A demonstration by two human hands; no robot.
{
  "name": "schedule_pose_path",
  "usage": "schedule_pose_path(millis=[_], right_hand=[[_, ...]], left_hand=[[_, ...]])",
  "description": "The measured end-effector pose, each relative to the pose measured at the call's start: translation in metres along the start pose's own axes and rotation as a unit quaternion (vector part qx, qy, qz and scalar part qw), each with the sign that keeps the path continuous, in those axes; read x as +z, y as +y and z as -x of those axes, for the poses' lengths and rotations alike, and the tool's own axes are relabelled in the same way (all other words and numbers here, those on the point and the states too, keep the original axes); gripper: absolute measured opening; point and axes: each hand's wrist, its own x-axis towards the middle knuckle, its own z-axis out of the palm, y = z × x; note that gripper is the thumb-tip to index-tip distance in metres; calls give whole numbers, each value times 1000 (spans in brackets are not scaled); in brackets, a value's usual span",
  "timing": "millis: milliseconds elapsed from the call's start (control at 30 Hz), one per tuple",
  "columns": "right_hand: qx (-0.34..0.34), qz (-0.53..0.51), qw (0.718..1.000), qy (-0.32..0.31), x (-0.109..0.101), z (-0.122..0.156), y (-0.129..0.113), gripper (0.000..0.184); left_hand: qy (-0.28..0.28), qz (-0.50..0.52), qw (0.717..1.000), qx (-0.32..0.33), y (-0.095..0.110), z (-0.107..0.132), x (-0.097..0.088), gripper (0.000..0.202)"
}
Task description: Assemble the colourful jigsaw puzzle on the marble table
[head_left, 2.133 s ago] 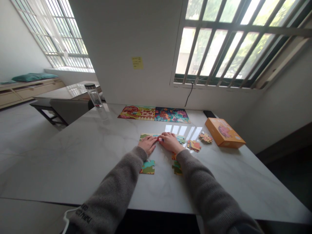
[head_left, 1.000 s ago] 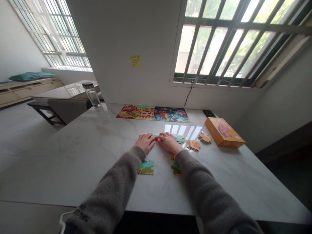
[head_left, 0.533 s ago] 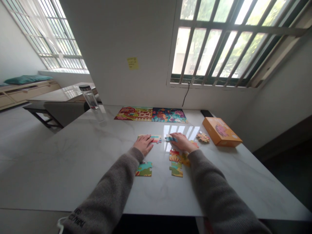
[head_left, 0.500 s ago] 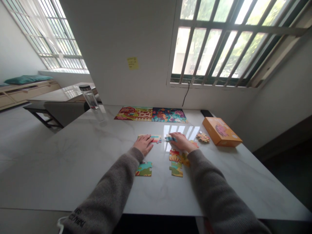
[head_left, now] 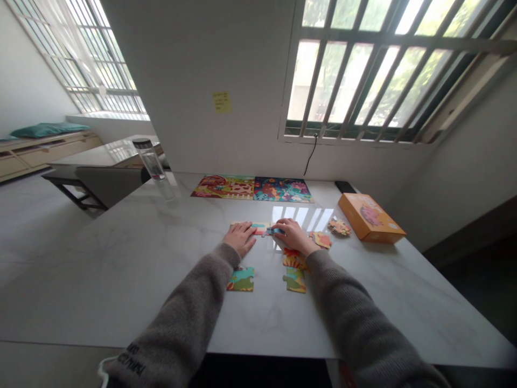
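There are 2 puzzle-piece piles (head_left: 339,228), 1 box (head_left: 370,218) and 1 bottle (head_left: 150,161).

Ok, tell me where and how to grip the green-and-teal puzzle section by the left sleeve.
Probably best by the near edge of the green-and-teal puzzle section, coming low from the body's side: that edge looks straight, the section lies flat on the table, and the left sleeve crowds its far-left corner.

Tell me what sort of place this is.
Probably a room in a home, though I can't be sure: there's a teal cushion on a low bench with drawers, a marble-patterned table and a barred window.
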Motion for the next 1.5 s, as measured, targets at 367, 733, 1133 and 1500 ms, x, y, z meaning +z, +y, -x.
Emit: schedule_pose_path(millis=[367, 733, 1133, 1500], right_hand=[[15, -19, 1000, -11, 4, 5, 1, 25], [113, 11, 993, -14, -32, 36, 23, 42], [114, 18, 993, -38, -37, 41, 18, 49], [111, 23, 993, -27, -45, 47, 33, 58]], left_hand=[[10, 11, 1000, 6, 0, 0, -1, 42], [30, 31, 999, 16, -6, 1, 3, 39], [56, 20, 997, -39, -11, 5, 3, 36], [41, 21, 998, -43, -9, 5, 1, 37]])
